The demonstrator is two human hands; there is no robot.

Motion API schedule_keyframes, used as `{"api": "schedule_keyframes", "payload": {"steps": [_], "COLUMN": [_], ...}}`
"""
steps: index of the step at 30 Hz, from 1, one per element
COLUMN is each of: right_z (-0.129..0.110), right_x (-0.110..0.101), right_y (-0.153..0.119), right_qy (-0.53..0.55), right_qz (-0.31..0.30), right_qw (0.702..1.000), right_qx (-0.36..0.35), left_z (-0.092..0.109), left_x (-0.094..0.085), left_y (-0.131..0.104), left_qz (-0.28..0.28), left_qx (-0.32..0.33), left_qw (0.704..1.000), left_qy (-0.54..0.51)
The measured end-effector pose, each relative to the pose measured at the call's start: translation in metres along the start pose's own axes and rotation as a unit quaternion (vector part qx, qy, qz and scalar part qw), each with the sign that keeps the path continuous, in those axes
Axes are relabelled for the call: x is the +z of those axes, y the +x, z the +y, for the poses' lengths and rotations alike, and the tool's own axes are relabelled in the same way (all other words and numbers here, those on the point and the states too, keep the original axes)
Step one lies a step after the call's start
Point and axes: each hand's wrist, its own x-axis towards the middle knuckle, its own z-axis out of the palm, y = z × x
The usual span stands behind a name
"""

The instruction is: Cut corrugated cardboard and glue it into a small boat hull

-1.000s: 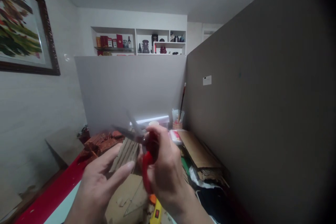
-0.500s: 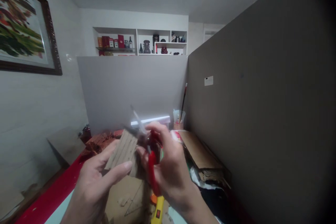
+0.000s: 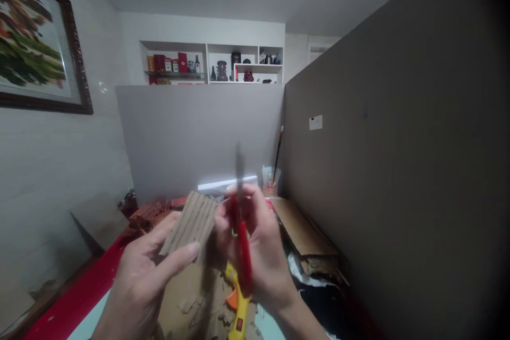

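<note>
My left hand (image 3: 145, 271) pinches a small ridged piece of cardboard (image 3: 191, 223) between thumb and fingers, its dark-lined face turned toward me. Just to its right, my right hand (image 3: 263, 244) grips a pair of scissors (image 3: 244, 257) by the red handles. The blades point up, smeared by motion, and look drawn together, apart from the cardboard. Below the hands lies a yellow tool (image 3: 239, 308) with an orange part, perhaps a glue gun; its far end is partly hidden. Cardboard scraps (image 3: 191, 305) are scattered beside it.
A stack of flat cardboard (image 3: 305, 228) lies at the right against a grey partition (image 3: 398, 170). Behind my hands stand a cup of brushes (image 3: 271, 183) and a long white object (image 3: 215, 186). Reddish-brown material (image 3: 149, 215) sits on the left over a red surface (image 3: 79, 292).
The scissors have moved right, away from the cardboard, and turned upright, their blades going from spread to together. My left hand stays nearly still with the cardboard.
</note>
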Motion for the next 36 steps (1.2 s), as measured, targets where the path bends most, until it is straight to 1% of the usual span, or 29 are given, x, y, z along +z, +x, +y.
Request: {"api": "schedule_keyframes", "payload": {"steps": [1, 2, 4, 6, 10, 12, 14, 16, 17, 19, 21, 23, 26, 28, 30, 33, 36], "right_z": [-0.001, -0.001, 0.0, 0.003, 0.007, 0.01, 0.012, 0.014, 0.014, 0.014, 0.013, 0.011, 0.006, 0.004, 0.003, 0.002, 0.0], "right_x": [-0.002, -0.005, -0.011, -0.014, -0.013, -0.011, -0.009, -0.009, -0.01, -0.012, -0.017, -0.022, -0.029, -0.031, -0.032, -0.033, -0.034], "right_y": [0.003, 0.005, 0.009, 0.01, 0.006, 0.005, 0.004, 0.005, 0.006, 0.007, 0.009, 0.012, 0.014, 0.015, 0.015, 0.016, 0.017], "right_qy": [0.029, 0.036, 0.002, -0.036, -0.095, -0.163, -0.225, -0.253, -0.256, -0.242, -0.218, -0.183, -0.141, -0.134, -0.13, -0.104, -0.067], "right_qz": [0.026, 0.051, 0.081, 0.068, 0.0, -0.002, 0.007, 0.015, 0.019, 0.035, 0.061, 0.094, 0.118, 0.116, 0.122, 0.134, 0.117], "right_qw": [0.999, 0.997, 0.996, 0.997, 0.995, 0.982, 0.963, 0.949, 0.948, 0.956, 0.968, 0.978, 0.983, 0.983, 0.983, 0.985, 0.991], "right_qx": [0.026, 0.039, 0.035, 0.015, -0.043, -0.093, -0.148, -0.185, -0.19, -0.164, -0.106, -0.037, 0.026, 0.038, 0.036, 0.024, 0.017], "left_z": [0.001, 0.003, 0.005, 0.007, 0.006, 0.005, 0.002, 0.001, 0.002, 0.005, 0.011, 0.016, 0.019, 0.018, 0.016, 0.018, 0.022], "left_x": [0.001, 0.002, 0.004, 0.005, 0.003, 0.0, -0.005, -0.008, -0.009, -0.007, -0.001, 0.005, 0.006, 0.0, -0.007, -0.012, -0.01], "left_y": [-0.001, -0.002, -0.004, -0.006, -0.004, -0.001, 0.001, 0.002, 0.002, -0.001, -0.005, -0.008, -0.005, -0.001, 0.003, 0.004, 0.002], "left_qz": [-0.012, -0.021, -0.024, -0.023, -0.034, -0.037, -0.064, -0.098, -0.102, -0.079, -0.039, -0.015, -0.021, -0.035, -0.035, -0.007, 0.028], "left_qx": [-0.014, -0.032, -0.058, -0.065, -0.06, -0.037, -0.007, 0.015, 0.015, -0.01, -0.049, -0.07, -0.083, -0.096, -0.104, -0.104, -0.072], "left_qw": [1.0, 0.999, 0.997, 0.996, 0.996, 0.998, 0.998, 0.994, 0.993, 0.996, 0.998, 0.996, 0.992, 0.99, 0.988, 0.988, 0.991], "left_qy": [-0.012, -0.026, -0.053, -0.063, -0.052, -0.025, 0.02, 0.055, 0.06, 0.042, -0.005, -0.053, -0.092, -0.1, -0.107, -0.114, -0.11]}}
